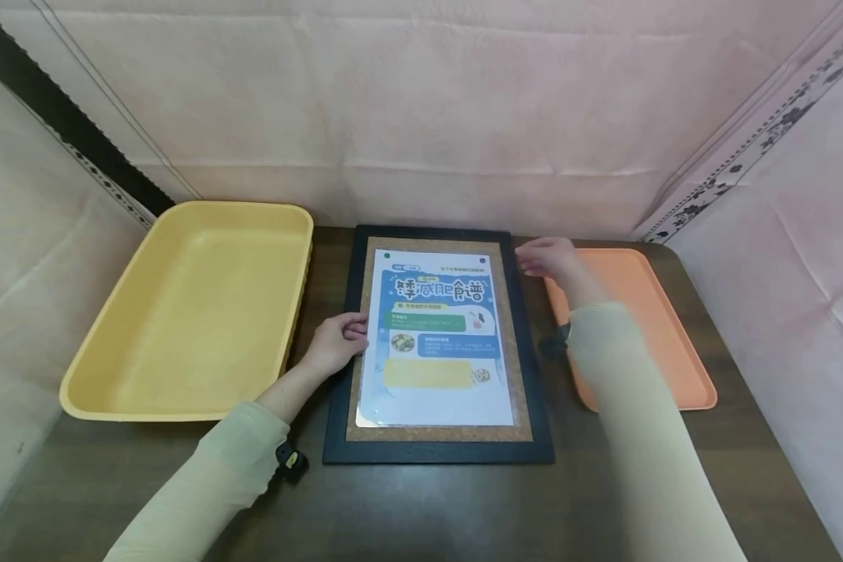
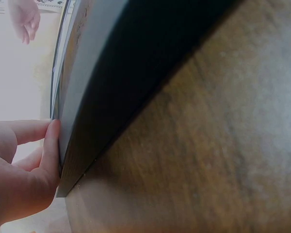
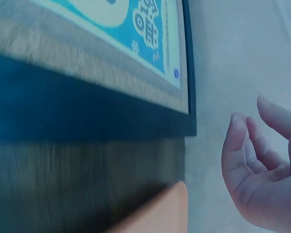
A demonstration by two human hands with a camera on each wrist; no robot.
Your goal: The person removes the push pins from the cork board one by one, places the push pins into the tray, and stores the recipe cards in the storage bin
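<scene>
A glossy printed sheet (image 1: 439,406) with blue, green and yellow blocks lies on a cork board (image 1: 442,433) in a dark frame (image 1: 435,453). At its upper corners sit a green pushpin (image 1: 387,256) and a purple pushpin (image 1: 481,261). My left hand (image 1: 336,343) is at the sheet's left edge; in the left wrist view, thumb and fingertip pinch that edge. Beyond the frame's upper right corner hovers my right hand (image 1: 553,265), fingers loosely bent, thumb apart from them, nothing visible between them in the right wrist view.
A large yellow tray (image 1: 190,312) stands left of the frame. To the right lies a smaller orange tray (image 1: 646,328), partly under my right forearm. The dark wooden table (image 1: 421,515) meets pale cloth walls (image 1: 421,101) at the back and sides.
</scene>
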